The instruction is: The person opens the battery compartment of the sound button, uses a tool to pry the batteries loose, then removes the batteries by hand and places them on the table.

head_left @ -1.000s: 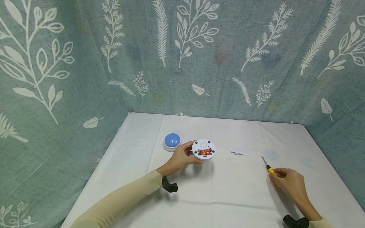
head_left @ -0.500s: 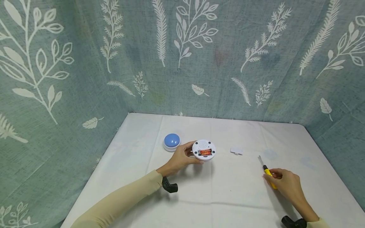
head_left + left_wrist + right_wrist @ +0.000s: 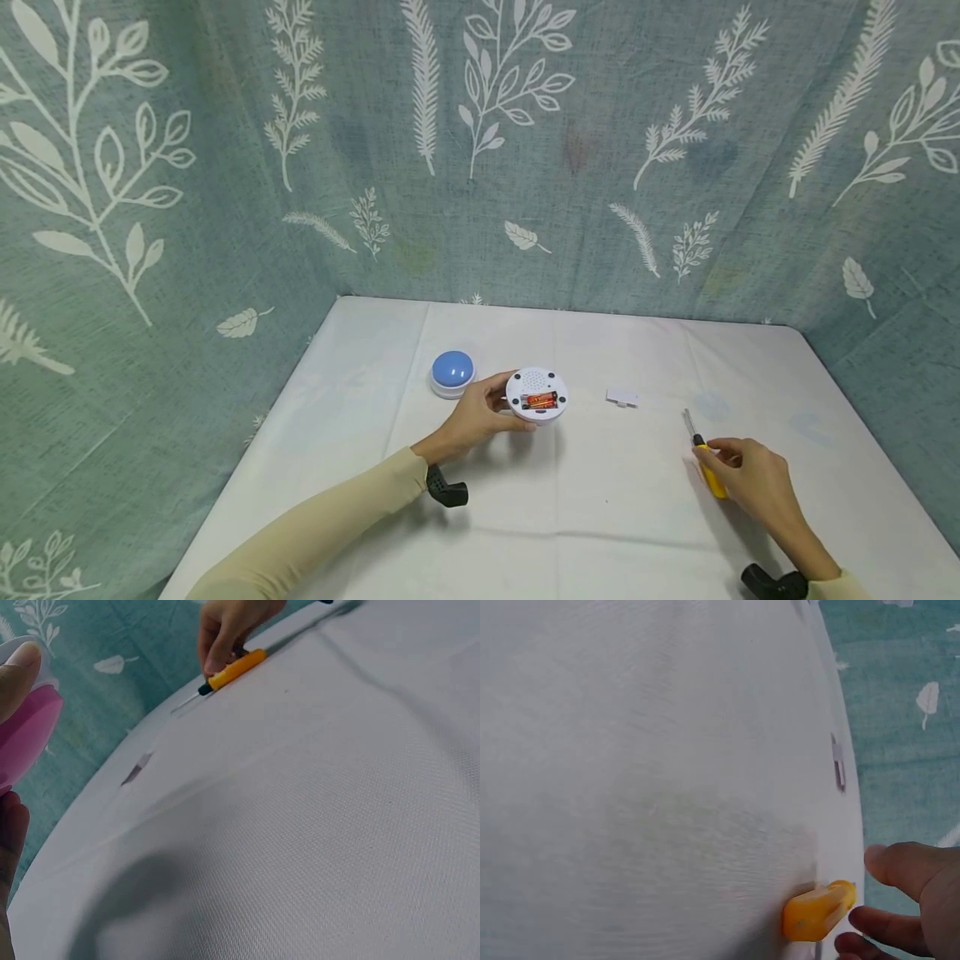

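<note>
My left hand (image 3: 472,421) grips a round buzzer button (image 3: 536,383) by its side, its white underside turned up. Two red batteries (image 3: 538,401) sit in its uncovered compartment; the left wrist view shows its pink dome (image 3: 34,731). Over on the right, a yellow-handled screwdriver (image 3: 711,479) lies on the white cloth, metal tip pointing away. My right hand (image 3: 757,483) is right at its handle, and in the right wrist view thumb and fingers stand apart, beside the yellow handle (image 3: 817,911). A small white battery cover (image 3: 622,397) lies between the two hands, farther back.
A second buzzer button, with a blue dome (image 3: 453,369), stands upright just behind my left hand. The table (image 3: 600,533) has a white cloth. Green leaf-patterned curtains (image 3: 480,208) close it off at the back and sides.
The right hand has moved slightly left with the screwdriver, setting it on the cloth, and its fingers have loosened from the handle. The left hand and buzzer button have stayed still.
</note>
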